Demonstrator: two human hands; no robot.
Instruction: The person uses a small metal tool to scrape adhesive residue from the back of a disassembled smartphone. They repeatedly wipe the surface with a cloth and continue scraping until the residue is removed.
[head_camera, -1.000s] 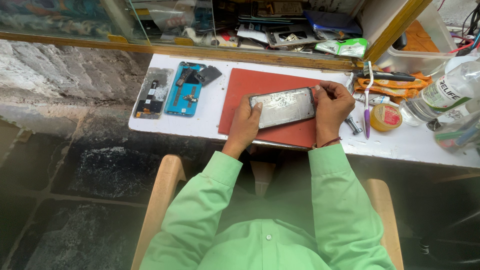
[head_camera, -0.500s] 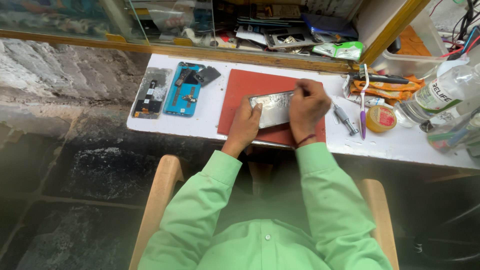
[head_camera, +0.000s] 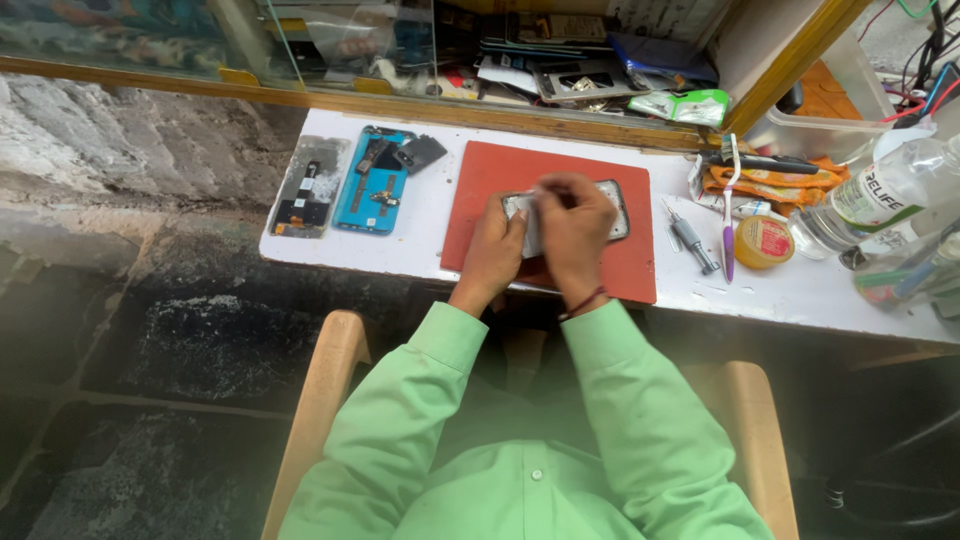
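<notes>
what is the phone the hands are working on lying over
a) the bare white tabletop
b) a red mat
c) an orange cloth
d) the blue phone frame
b: both the left hand and the right hand are on the phone, which lies over the red mat on the white table; the blue phone frame sits apart to the left.

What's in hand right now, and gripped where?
The phone, over the red mat: left hand grips its left end, right hand covers its middle.
</notes>
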